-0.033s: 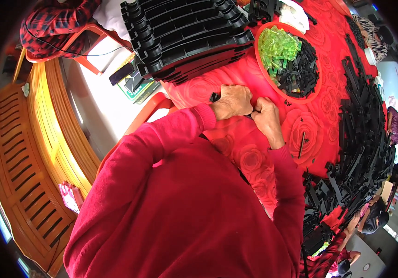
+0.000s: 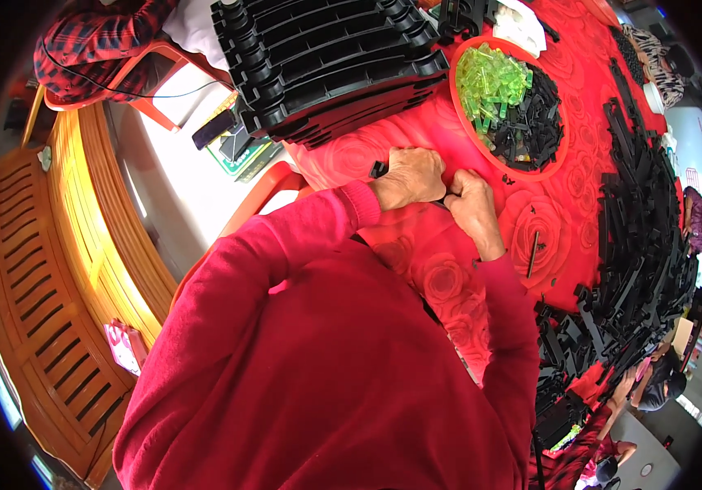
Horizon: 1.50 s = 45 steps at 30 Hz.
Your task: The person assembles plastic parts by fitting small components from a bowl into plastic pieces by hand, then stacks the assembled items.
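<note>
My left hand [image 2: 415,175] is closed round a black plastic piece [image 2: 379,170], whose end sticks out past the wrist side; the fingers cover most of it. Right beside it, my right hand [image 2: 472,200] is closed in a pinch, its thumb toward the left hand. A dark bit shows between the two hands, but what the right fingers grip is hidden. Both hands are just above the red rose-patterned tablecloth [image 2: 445,273]. Beyond them stands an orange-red basin [image 2: 454,102] holding clear green plastic pieces [image 2: 490,82] and small black parts [image 2: 537,122].
Black slatted plastic racks [image 2: 326,65] are stacked at the far left of the table. A long heap of black plastic parts [image 2: 641,229] covers the right side. A thin dark rod [image 2: 533,253] lies near my right wrist. Another person's plaid sleeve [image 2: 93,49] shows at upper left, beside a wooden bench [image 2: 40,302].
</note>
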Each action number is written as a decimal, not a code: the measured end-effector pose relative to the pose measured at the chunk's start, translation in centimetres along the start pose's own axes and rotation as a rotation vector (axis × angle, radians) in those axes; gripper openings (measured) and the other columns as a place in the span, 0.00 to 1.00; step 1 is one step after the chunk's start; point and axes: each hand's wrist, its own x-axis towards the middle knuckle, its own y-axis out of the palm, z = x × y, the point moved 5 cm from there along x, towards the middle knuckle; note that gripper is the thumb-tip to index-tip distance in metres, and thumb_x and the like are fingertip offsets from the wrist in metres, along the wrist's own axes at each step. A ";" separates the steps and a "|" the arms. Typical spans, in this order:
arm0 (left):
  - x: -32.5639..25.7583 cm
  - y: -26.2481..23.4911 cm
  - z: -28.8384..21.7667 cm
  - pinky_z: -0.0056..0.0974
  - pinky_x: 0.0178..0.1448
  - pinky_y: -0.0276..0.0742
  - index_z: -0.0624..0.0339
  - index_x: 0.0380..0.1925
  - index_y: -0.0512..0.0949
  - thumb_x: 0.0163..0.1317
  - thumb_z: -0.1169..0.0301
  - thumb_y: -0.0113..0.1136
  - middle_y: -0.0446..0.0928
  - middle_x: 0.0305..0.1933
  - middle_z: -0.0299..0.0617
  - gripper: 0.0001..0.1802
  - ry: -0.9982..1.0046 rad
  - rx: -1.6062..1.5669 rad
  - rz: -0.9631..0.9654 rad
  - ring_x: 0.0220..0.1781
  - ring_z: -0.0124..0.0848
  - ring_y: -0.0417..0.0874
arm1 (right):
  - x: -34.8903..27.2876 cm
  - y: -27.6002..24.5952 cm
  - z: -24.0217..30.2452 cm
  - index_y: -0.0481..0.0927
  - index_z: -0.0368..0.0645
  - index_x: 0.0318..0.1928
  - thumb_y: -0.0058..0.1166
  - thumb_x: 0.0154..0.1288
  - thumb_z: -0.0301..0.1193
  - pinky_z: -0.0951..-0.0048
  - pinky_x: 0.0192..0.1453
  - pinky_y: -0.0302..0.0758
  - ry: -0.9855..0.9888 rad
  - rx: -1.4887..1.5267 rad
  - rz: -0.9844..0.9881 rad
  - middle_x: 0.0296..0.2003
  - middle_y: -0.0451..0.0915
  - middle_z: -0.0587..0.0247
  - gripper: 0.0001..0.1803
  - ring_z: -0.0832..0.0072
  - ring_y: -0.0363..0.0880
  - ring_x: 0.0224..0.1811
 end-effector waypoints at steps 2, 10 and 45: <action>-0.2 -0.1 0.1 0.46 0.49 0.78 0.48 0.34 0.82 0.47 0.55 0.63 0.83 0.41 0.42 0.16 0.006 -0.017 -0.017 0.47 0.40 0.83 | 0.5 0.2 -0.4 0.72 0.32 0.24 0.56 0.38 0.18 0.59 0.33 0.72 0.007 0.031 0.097 0.23 0.75 0.47 0.09 0.53 0.76 0.29; -1.9 -1.1 1.1 0.48 0.41 0.76 0.57 0.27 0.78 0.45 0.61 0.69 0.80 0.27 0.43 0.14 0.252 -0.186 -0.162 0.37 0.44 0.82 | 0.3 -2.4 0.6 0.76 0.34 0.33 0.57 0.52 0.18 0.72 0.32 0.73 0.117 0.341 0.342 0.27 0.78 0.61 0.06 0.76 0.77 0.29; -8.2 0.7 7.5 0.43 0.49 0.65 0.57 0.42 0.79 0.50 0.70 0.64 0.75 0.45 0.38 0.17 0.508 -0.321 -0.773 0.47 0.38 0.72 | 0.0 2.4 2.3 0.72 0.40 0.25 0.66 0.46 0.34 0.51 0.39 0.69 0.199 -0.086 0.023 0.31 0.77 0.55 0.15 0.55 0.76 0.38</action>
